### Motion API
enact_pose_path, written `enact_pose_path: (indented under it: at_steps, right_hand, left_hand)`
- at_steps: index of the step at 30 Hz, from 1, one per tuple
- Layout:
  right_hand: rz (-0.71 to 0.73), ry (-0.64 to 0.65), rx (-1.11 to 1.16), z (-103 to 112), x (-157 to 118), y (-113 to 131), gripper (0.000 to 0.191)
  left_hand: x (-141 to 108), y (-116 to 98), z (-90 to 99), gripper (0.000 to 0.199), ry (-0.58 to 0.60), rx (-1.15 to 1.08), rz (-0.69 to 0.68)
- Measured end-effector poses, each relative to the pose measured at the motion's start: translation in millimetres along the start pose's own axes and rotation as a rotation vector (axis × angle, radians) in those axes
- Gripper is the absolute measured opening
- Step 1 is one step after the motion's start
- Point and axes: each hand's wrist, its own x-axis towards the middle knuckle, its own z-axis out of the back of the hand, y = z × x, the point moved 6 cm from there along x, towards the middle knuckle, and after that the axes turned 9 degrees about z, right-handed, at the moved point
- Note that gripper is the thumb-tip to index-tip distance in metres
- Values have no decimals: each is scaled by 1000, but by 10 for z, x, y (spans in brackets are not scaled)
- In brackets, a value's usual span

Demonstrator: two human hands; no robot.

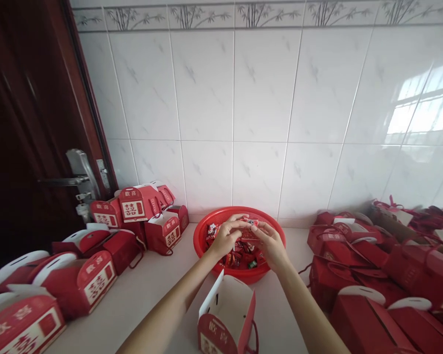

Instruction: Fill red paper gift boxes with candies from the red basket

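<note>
Both hands are over a round red plastic basket (199, 241) that holds red-wrapped sweets. Between them is a small red packet (249, 233). My left hand (228, 237) pinches the packet's left side, its fingers reaching over the top. My right hand (268, 242) grips the right side with thumb and fingers. Just in front of the basket stands an open red gift box (227, 314), its flaps raised and its pale inside showing a few dark marks at the left wall. A dark red cord hangs at the box's right side.
Red boxes (96, 280) with white-edged flaps stand at the left, some stacked (136, 204) by the wall. Many more red boxes (369, 314) crowd the right. A dark door with a metal handle (83, 172) is at far left; a tiled wall (206, 98) rises behind.
</note>
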Motion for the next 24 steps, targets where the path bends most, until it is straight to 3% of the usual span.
enact_pose_path:
  at_steps: [3, 6, 13, 24]
  right_hand:
    - [27, 0, -12, 3, 8, -9, 48]
    - [57, -23, -39, 14, 4, 1, 47]
    - [57, -55, -77, 24, 7, 6, 47]
    - [110, -160, -5, 106, 32, -32, 41]
  left_hand:
    - [7, 45, 40, 48, -28, -57, 102]
    - [13, 69, 48, 39, -27, -66, 127]
    - [-13, 47, -61, 39, 94, -69, 111]
    - [29, 155, -81, 42, 134, 61, 140]
